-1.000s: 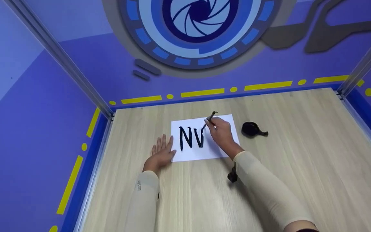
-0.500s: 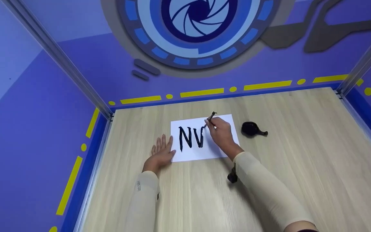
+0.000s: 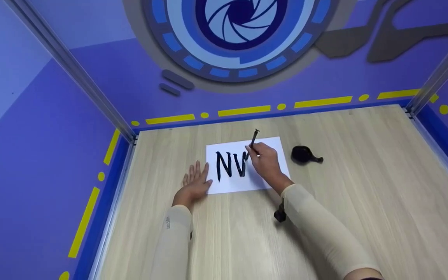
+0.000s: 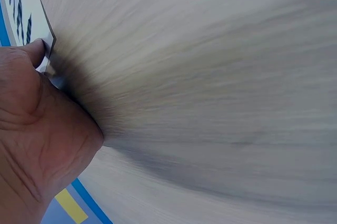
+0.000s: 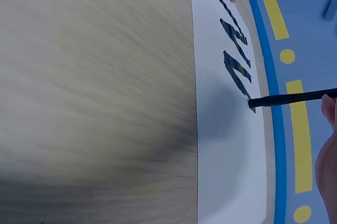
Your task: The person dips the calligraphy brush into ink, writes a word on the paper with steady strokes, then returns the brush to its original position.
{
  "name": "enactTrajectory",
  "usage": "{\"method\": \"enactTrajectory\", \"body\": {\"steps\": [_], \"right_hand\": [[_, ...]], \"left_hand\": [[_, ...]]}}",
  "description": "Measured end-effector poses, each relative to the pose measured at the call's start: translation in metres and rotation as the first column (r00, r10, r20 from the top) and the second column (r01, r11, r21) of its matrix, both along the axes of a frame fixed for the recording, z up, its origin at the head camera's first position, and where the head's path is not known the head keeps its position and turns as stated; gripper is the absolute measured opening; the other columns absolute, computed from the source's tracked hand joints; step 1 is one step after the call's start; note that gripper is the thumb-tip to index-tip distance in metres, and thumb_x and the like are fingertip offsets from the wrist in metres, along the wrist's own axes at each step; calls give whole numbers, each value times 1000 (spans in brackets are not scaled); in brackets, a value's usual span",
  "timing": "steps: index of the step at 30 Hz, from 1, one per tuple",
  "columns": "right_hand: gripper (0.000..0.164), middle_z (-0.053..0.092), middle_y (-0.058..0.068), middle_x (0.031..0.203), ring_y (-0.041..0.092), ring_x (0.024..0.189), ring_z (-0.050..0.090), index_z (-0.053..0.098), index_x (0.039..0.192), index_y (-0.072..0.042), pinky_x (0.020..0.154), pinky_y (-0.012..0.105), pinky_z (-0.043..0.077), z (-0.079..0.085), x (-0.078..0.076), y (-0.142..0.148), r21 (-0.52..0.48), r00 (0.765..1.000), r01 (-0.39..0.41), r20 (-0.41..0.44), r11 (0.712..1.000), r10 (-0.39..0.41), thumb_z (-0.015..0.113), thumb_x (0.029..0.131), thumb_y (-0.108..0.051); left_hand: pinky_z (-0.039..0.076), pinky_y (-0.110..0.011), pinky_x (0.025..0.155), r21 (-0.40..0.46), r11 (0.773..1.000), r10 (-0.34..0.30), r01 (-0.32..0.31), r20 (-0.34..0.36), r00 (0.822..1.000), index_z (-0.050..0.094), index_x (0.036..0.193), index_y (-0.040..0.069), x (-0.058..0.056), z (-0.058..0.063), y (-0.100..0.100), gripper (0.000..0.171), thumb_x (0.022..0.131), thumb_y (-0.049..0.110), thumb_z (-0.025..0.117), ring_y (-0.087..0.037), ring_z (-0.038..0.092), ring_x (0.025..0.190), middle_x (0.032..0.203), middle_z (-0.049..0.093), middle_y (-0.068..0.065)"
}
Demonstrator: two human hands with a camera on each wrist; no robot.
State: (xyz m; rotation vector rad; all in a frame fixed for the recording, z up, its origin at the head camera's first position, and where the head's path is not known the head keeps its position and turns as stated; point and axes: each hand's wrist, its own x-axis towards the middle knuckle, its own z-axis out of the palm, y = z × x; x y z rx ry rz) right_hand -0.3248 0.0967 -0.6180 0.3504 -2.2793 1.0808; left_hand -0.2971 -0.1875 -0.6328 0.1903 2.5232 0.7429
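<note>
A white sheet of paper [image 3: 228, 187] lies on the table, with the thick black letters N and V [image 3: 224, 165] on its left half. My right hand [image 3: 267, 161] pinches a thin dark writing brush [image 3: 254, 137] over the sheet. In the right wrist view, the brush [image 5: 289, 98] meets the end of the last black stroke. Fingers spread, my left hand [image 3: 195, 184] rests at the sheet's left edge. The left wrist view has the thumb of that hand [image 4: 31, 108] on the paper's corner [image 4: 45, 21].
Right of the paper sits a small black dish [image 3: 302, 155] with a short handle or spout. Blue printed panels [image 3: 243, 93] enclose the wooden table [image 3: 364, 163] at the back and sides. A black device [image 3: 280, 213] hangs under my right wrist.
The brush has swung more upright in my right hand, its tip a little lower beside the V's right stroke. My left hand and the paper have stayed in place.
</note>
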Motion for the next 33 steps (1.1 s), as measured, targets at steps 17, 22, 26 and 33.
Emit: {"method": "enactTrajectory", "body": {"steps": [17,22,26,33], "right_hand": [[20,72,9,74,17,67,60,79,86,-4,63,30,50,17,9,1,-168,998,-9,55,986,19,77,100,-19],[19,72,9,74,18,68,63,78,85,-4,64,30,52,27,11,6,-193,1000,-2,24,981,7,77,99,-17],[17,74,9,76,18,70,68,79,88,-4,66,28,55,30,15,11,-205,1000,8,14,979,-5,77,99,-17],[12,78,9,82,21,71,75,79,92,-2,68,17,57,20,28,29,-233,1000,29,-5,972,-31,77,99,-12]], "left_hand": [[-18,-62,132,-23,1000,-5,5,-1,1000,2,174,24,-1,-1,0,72,113,43,35,-37,-28,166,179,-26,-10],[-18,-62,133,-30,1000,1,-1,-2,1000,2,174,24,-2,-2,0,72,112,41,36,-37,-29,166,179,-26,-10],[-17,-60,134,-61,998,-7,7,0,1000,-3,173,28,-6,-11,0,74,112,45,35,-34,-31,165,178,-29,-7],[-18,-58,134,-71,997,-12,13,4,1000,-5,172,29,-8,-17,-2,73,113,44,33,-32,-33,164,177,-32,-5]]}}
